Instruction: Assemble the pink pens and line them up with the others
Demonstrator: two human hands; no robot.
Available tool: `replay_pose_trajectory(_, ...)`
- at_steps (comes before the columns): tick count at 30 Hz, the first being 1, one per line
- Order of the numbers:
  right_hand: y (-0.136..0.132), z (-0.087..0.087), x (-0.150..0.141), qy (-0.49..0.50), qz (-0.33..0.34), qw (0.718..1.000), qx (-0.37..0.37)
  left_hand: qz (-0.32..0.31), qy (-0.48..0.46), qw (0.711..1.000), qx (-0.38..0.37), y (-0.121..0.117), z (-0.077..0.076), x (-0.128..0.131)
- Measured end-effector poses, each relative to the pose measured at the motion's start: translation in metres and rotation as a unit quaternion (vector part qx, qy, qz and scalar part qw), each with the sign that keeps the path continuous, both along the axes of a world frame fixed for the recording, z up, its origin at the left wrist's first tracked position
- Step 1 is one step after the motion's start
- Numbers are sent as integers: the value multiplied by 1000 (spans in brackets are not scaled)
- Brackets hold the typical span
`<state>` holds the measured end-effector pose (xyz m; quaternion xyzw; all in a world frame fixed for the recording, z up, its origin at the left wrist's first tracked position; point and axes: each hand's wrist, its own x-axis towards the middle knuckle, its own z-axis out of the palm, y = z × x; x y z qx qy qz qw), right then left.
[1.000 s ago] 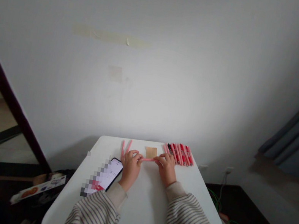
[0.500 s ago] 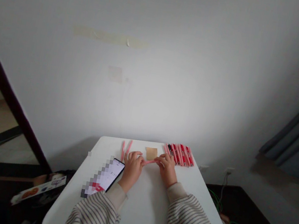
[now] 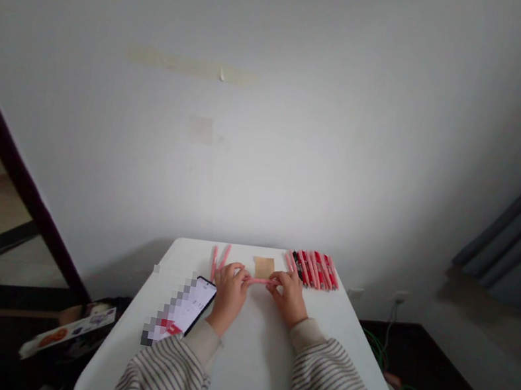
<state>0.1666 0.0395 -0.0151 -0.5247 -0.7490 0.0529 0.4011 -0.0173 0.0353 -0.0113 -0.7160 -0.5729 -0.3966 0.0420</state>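
Between my two hands a slim pink pen (image 3: 259,281) lies crosswise, just above the white table (image 3: 258,349). My left hand (image 3: 230,290) is closed on its left end, and my right hand (image 3: 289,296) pinches the right end. My fingers cover both of the pen's tips. Right behind it sits a small tan paper square (image 3: 264,267). Two more pink pens, one upright in view (image 3: 214,262) and one slanted (image 3: 225,256), lie beyond my left hand. Past my right hand is a row of several pink, red and black pens (image 3: 312,270).
A phone (image 3: 193,304) with a lit screen, partly pixelated, lies left of my left forearm. The table's far edge stands close to a pale wall (image 3: 264,175). Green cables (image 3: 379,350) and boxes are on the floor at the right; a printed carton (image 3: 70,329) is at the left.
The pink pen has turned slightly and now lies more level between my hands. Both hands keep nearly the same place, with small finger movements.
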Motion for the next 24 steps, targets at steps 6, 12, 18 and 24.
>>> replay_pose_trajectory(6,4,-4,3,-34,-21,999,25,-14,0,1000,-6,-4,4,-1)
replay_pose_trajectory(12,5,-7,3,-62,-23,998,22,-11,-6,1000,-1,-3,3,0)
replay_pose_trajectory(18,3,-4,3,-23,-14,1000,5,-9,-14,1000,1,0,1,1)
replay_pose_trajectory(24,1,0,3,-37,-15,999,14,-32,-22,999,1,0,1,2)
